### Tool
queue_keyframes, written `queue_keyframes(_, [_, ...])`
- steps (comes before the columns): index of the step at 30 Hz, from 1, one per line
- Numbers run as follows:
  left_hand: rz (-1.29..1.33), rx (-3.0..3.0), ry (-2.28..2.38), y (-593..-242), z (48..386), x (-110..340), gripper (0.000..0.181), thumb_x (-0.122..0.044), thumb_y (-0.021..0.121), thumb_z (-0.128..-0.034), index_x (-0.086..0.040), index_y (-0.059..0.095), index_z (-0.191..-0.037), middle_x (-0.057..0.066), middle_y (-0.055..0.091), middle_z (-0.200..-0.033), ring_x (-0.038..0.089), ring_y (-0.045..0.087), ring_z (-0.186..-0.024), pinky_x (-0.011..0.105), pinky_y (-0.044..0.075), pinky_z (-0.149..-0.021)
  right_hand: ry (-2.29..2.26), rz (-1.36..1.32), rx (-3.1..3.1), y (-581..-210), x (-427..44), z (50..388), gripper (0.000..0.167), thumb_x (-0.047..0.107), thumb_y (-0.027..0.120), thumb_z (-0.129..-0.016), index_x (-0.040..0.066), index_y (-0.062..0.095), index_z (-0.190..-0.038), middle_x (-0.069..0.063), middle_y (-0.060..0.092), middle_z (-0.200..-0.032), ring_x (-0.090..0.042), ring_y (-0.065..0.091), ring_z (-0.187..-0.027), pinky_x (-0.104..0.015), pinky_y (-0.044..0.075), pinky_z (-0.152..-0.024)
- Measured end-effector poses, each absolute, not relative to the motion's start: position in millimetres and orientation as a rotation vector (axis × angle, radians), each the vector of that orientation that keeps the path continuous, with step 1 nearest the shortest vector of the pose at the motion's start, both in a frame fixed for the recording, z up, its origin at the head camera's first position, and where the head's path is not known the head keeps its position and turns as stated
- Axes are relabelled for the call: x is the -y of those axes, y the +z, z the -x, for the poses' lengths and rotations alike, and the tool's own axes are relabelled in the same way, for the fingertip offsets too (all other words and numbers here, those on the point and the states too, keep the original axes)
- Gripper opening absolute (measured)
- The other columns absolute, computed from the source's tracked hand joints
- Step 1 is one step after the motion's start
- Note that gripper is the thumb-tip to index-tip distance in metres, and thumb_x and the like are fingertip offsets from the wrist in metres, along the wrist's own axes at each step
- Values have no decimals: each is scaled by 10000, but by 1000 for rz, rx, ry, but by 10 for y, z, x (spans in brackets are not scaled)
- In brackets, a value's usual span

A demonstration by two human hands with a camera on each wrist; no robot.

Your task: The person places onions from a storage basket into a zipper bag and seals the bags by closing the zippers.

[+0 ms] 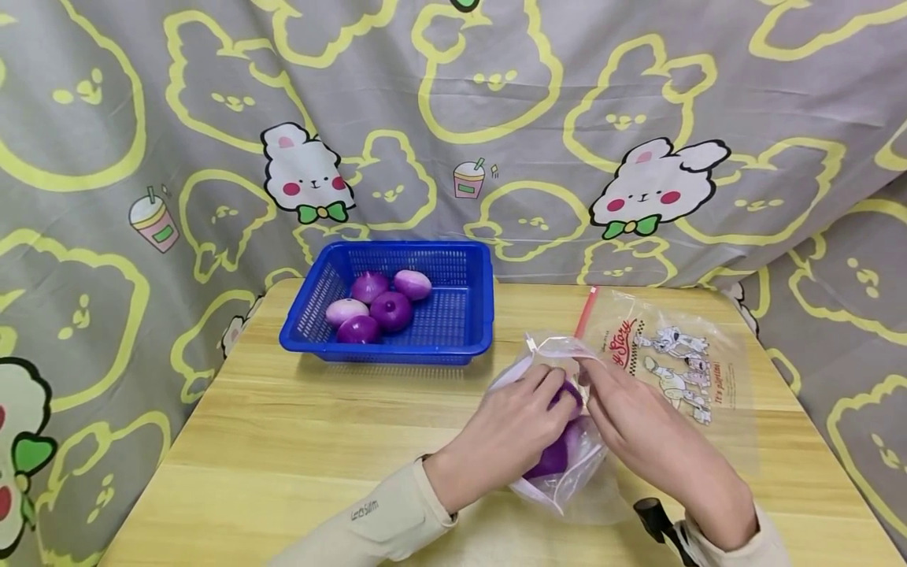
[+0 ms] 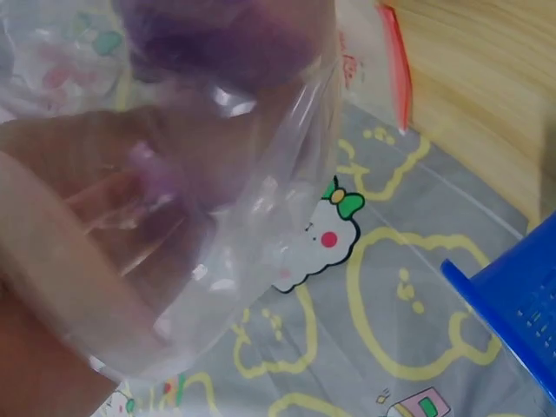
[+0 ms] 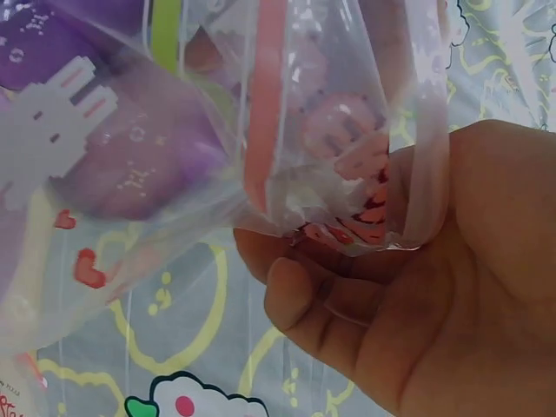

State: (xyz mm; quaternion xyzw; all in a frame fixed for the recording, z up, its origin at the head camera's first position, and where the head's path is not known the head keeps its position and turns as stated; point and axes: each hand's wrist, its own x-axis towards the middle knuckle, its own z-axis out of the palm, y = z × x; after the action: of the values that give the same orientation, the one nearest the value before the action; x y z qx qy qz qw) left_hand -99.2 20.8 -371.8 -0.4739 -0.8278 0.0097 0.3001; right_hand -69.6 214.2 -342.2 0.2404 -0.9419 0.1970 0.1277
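Note:
A clear plastic bag (image 1: 584, 472) stands open near the table's front. My left hand (image 1: 506, 425) is at its mouth, fingers curled on a purple onion (image 1: 572, 398); another purple onion (image 1: 551, 458) shows lower inside. At the bag's right side, my right hand (image 1: 652, 417) grips the rim. In the right wrist view, this hand (image 3: 391, 304) pinches the printed bag edge (image 3: 352, 208), with purple onions (image 3: 143, 165) behind the plastic. The left wrist view shows the bag (image 2: 252, 252) covering fingers, and a blurred purple onion (image 2: 226, 43) above. The left fingertips are partly hidden.
A blue basket (image 1: 397, 350) holding several purple and pale onions stands at the back left of the wooden table (image 1: 283, 441). A printed zip bag (image 1: 680, 354) lies flat at the right. Near my right wrist is a black object (image 1: 653, 518). A patterned curtain (image 1: 510, 142) hangs behind.

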Motion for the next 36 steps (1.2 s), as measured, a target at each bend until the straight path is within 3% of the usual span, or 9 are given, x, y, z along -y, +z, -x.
queue_keyframes(4, [1245,2239,100,-3745,986,-208,127,-166,630,-907,-170,701,-1012,-9,589,-1027,133,538,-916,225,485,-713,601,-670,2756,-3408,-2145,681,476,50,501,-991,-13,430,-1458,-218,522,-1422,-393,542,-1259,-552,457,-1010])
queue_keyframes(7, [1270,2275,128,-3758,975,-200,139,-169,639,-898,-183,686,-1029,-49,605,-940,106,562,-832,231,486,-685,620,-656,2786,-3396,-2146,679,480,68,493,-1007,-5,415,-1475,-217,475,-1469,-399,490,-1311,-563,424,-1039])
queue_keyframes(14, [1421,2279,-17,-3688,923,-155,155,-169,630,-921,-151,686,-1065,-43,659,-1027,98,616,-907,229,512,-853,633,-643,2814,-3394,-2144,696,447,83,491,-1015,-10,445,-1449,-225,504,-1437,-400,519,-1282,-563,452,-1012])
queue_keyframes(18, [1495,2226,-189,-3599,860,-77,132,-196,579,-979,-138,678,-1044,-30,659,-1062,102,608,-965,218,484,-936,653,-630,2805,-3402,-2155,714,424,91,492,-1018,18,465,-1435,-222,530,-1411,-382,562,-1235,-561,484,-971])
queue_keyframes(22, [1501,2148,-325,-3552,820,49,153,-140,578,-967,-111,691,-1067,-17,658,-1072,107,604,-1011,207,453,-1004,638,-632,2793,-3419,-2166,742,398,92,505,-1011,13,489,-1401,-207,580,-1346,-384,592,-1191,-549,495,-961])
queue_keyframes(31, [1433,2101,-510,-3526,847,258,160,-89,616,-936,-94,704,-1070,5,667,-1080,125,620,-1043,210,451,-1018,613,-617,2820,-3427,-2175,749,446,98,511,-1005,19,455,-1440,-230,551,-1381,-427,570,-1211,-565,469,-988])
queue_keyframes(36, [1413,2100,-583,-3547,880,327,170,-66,634,-916,-70,696,-1074,42,660,-1117,143,616,-1061,216,473,-994,603,-628,2797,-3441,-2163,757,441,101,522,-993,27,467,-1425,-208,613,-1285,-383,621,-1136,-543,510,-940])
